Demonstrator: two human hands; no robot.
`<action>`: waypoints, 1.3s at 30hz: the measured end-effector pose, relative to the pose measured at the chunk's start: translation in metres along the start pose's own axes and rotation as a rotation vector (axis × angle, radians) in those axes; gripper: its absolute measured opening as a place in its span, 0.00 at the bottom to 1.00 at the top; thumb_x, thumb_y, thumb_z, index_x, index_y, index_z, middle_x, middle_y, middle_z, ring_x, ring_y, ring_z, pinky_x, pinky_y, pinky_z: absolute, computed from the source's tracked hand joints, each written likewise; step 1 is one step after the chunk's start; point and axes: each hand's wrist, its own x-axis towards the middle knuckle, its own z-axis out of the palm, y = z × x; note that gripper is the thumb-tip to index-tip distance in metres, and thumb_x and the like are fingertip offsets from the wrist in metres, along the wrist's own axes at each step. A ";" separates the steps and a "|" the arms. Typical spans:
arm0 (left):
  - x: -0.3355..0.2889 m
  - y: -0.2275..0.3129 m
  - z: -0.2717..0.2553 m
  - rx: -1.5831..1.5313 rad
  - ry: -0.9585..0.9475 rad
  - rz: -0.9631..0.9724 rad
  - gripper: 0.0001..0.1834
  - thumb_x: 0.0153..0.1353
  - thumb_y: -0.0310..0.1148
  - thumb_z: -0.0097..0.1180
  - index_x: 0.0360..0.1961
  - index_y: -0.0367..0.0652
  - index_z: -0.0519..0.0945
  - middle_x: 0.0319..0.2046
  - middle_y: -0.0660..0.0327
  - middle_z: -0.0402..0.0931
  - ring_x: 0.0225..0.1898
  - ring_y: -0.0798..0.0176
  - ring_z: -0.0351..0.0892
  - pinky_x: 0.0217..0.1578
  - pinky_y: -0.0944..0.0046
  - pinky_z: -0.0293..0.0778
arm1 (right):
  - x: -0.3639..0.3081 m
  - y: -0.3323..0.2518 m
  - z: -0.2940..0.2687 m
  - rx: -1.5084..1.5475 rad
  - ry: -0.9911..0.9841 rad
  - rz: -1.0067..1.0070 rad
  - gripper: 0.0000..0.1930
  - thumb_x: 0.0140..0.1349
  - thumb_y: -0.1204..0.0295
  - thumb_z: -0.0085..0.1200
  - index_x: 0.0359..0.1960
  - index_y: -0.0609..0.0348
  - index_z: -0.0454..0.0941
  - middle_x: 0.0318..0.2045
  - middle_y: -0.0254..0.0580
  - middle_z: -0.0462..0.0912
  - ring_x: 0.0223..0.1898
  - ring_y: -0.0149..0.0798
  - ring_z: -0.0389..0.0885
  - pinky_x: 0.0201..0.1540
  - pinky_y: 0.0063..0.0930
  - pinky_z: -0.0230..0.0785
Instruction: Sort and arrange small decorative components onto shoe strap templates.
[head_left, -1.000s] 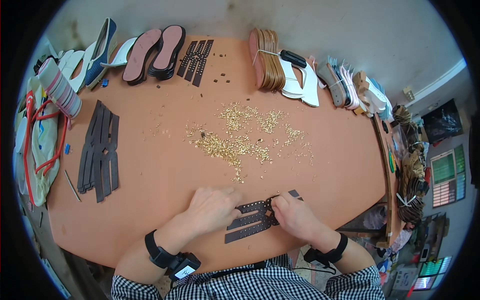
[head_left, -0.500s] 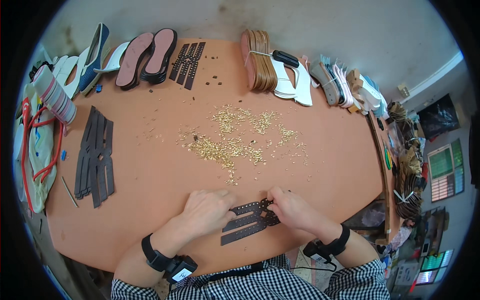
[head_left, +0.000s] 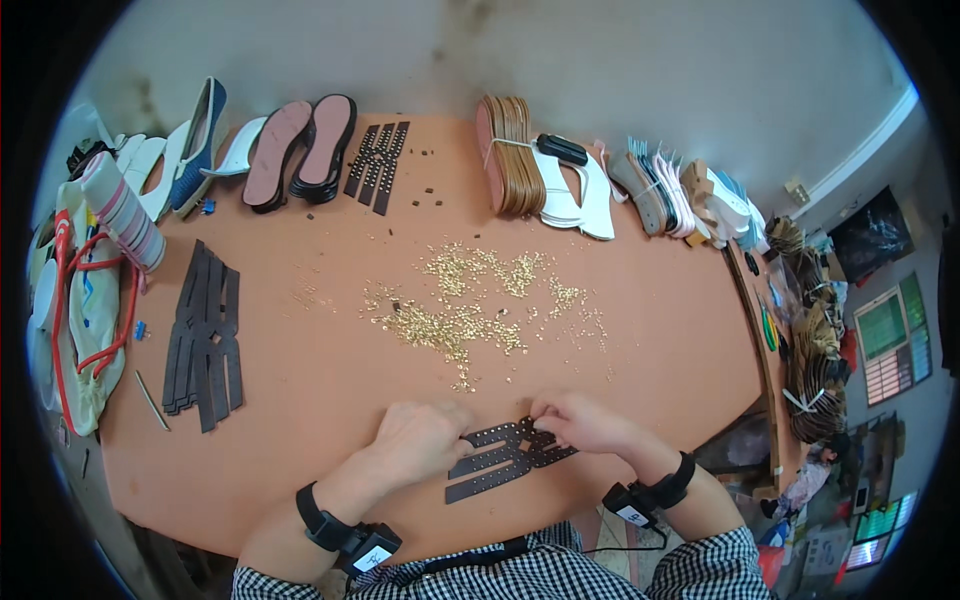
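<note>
A dark brown strap-like shoe upper (head_left: pixel 489 487), with a square hole in its middle and rows of small shiny studs, lies near the table's front edge. My left hand (head_left: pixel 424 440) is closed at its upper left strip, thumb and fingertips gripping the edge. Over its right half, my right hand (head_left: pixel 582 424) is closed in a pinch, fingertips pointing down at the leather. Whatever sits between those fingertips is too small to see. Just beyond my hands, many small gold studs (head_left: pixel 440 328) lie scattered in loose heaps.
Plain dark uppers (head_left: pixel 203 350) lie stacked at left beside a metal rod (head_left: pixel 152 400). Along the back stand pink-topped soles (head_left: pixel 325 150), another studded upper (head_left: pixel 378 165), a tied bundle of insoles (head_left: pixel 515 160) and white cut pieces (head_left: pixel 590 200). A bag with red handles (head_left: pixel 90 300) is far left.
The view has tilted slightly, so the tabletop things sit lower in the picture. My right hand has shifted a little on the upper; my left hand stays at its left edge.
</note>
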 end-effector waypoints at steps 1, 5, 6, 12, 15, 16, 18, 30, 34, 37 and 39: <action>0.000 0.001 0.000 0.003 0.000 0.009 0.12 0.50 0.41 0.61 0.31 0.45 0.79 0.30 0.59 0.79 0.35 0.54 0.79 0.34 0.56 0.73 | 0.004 0.002 0.001 -0.035 0.133 -0.061 0.08 0.61 0.73 0.49 0.39 0.63 0.73 0.31 0.53 0.79 0.35 0.55 0.78 0.40 0.40 0.71; -0.001 0.001 -0.004 0.004 -0.036 0.006 0.13 0.52 0.41 0.59 0.33 0.44 0.78 0.33 0.58 0.79 0.37 0.52 0.80 0.35 0.53 0.74 | 0.031 0.007 0.009 -0.187 0.501 -0.351 0.08 0.62 0.72 0.48 0.41 0.61 0.73 0.34 0.53 0.79 0.36 0.55 0.78 0.40 0.43 0.71; -0.001 0.001 -0.002 0.000 -0.025 0.006 0.12 0.52 0.41 0.60 0.33 0.45 0.79 0.32 0.59 0.79 0.36 0.53 0.79 0.35 0.54 0.73 | 0.037 0.006 0.011 -0.230 0.554 -0.431 0.09 0.63 0.72 0.48 0.41 0.61 0.72 0.34 0.54 0.78 0.36 0.55 0.78 0.39 0.44 0.71; -0.002 0.000 -0.001 0.007 -0.024 -0.003 0.12 0.52 0.42 0.59 0.32 0.46 0.79 0.32 0.60 0.79 0.36 0.53 0.79 0.34 0.54 0.72 | 0.057 0.012 0.009 -0.433 0.545 -0.468 0.07 0.63 0.73 0.47 0.39 0.62 0.69 0.30 0.54 0.78 0.34 0.59 0.77 0.38 0.46 0.70; -0.002 -0.002 0.003 0.018 -0.028 0.001 0.12 0.52 0.42 0.59 0.32 0.46 0.79 0.32 0.59 0.80 0.36 0.53 0.79 0.34 0.54 0.73 | 0.054 0.000 0.006 -0.470 0.466 -0.410 0.06 0.64 0.73 0.44 0.38 0.63 0.68 0.30 0.57 0.77 0.33 0.60 0.77 0.36 0.48 0.69; -0.002 -0.003 0.004 0.023 -0.024 0.008 0.13 0.52 0.42 0.59 0.32 0.46 0.79 0.31 0.59 0.80 0.36 0.52 0.80 0.34 0.54 0.73 | 0.056 -0.001 0.006 -0.496 0.466 -0.405 0.06 0.64 0.73 0.43 0.37 0.63 0.68 0.30 0.58 0.77 0.33 0.60 0.77 0.35 0.49 0.69; -0.002 0.001 0.001 0.041 -0.044 -0.020 0.13 0.52 0.42 0.59 0.33 0.46 0.79 0.31 0.59 0.80 0.36 0.52 0.80 0.34 0.54 0.73 | 0.059 0.001 0.008 -0.545 0.465 -0.386 0.06 0.64 0.73 0.41 0.36 0.64 0.67 0.29 0.60 0.77 0.32 0.61 0.77 0.34 0.50 0.69; -0.001 -0.005 0.007 0.011 0.020 0.028 0.12 0.52 0.41 0.59 0.33 0.44 0.79 0.31 0.58 0.80 0.36 0.52 0.80 0.35 0.53 0.74 | 0.011 -0.001 0.014 -0.380 0.454 -0.332 0.06 0.60 0.73 0.47 0.35 0.63 0.69 0.30 0.58 0.78 0.34 0.59 0.78 0.35 0.49 0.70; -0.002 -0.003 0.006 0.019 0.020 0.026 0.12 0.51 0.41 0.59 0.32 0.45 0.78 0.30 0.59 0.80 0.35 0.53 0.80 0.34 0.54 0.73 | -0.015 0.031 0.039 -0.458 0.556 -0.464 0.06 0.60 0.73 0.50 0.36 0.61 0.69 0.29 0.53 0.77 0.29 0.56 0.78 0.32 0.46 0.71; -0.001 -0.003 0.007 0.010 0.032 0.023 0.12 0.51 0.41 0.60 0.31 0.44 0.78 0.29 0.60 0.79 0.34 0.53 0.80 0.34 0.54 0.73 | -0.022 0.034 0.048 -0.522 0.545 -0.455 0.07 0.60 0.72 0.49 0.36 0.61 0.68 0.31 0.51 0.77 0.29 0.54 0.79 0.30 0.45 0.72; -0.002 -0.003 0.006 0.018 0.031 0.026 0.12 0.51 0.41 0.60 0.31 0.44 0.78 0.29 0.60 0.79 0.34 0.53 0.80 0.33 0.54 0.73 | -0.022 0.032 0.052 -0.541 0.525 -0.434 0.07 0.60 0.72 0.50 0.36 0.60 0.68 0.31 0.50 0.77 0.28 0.53 0.79 0.29 0.44 0.72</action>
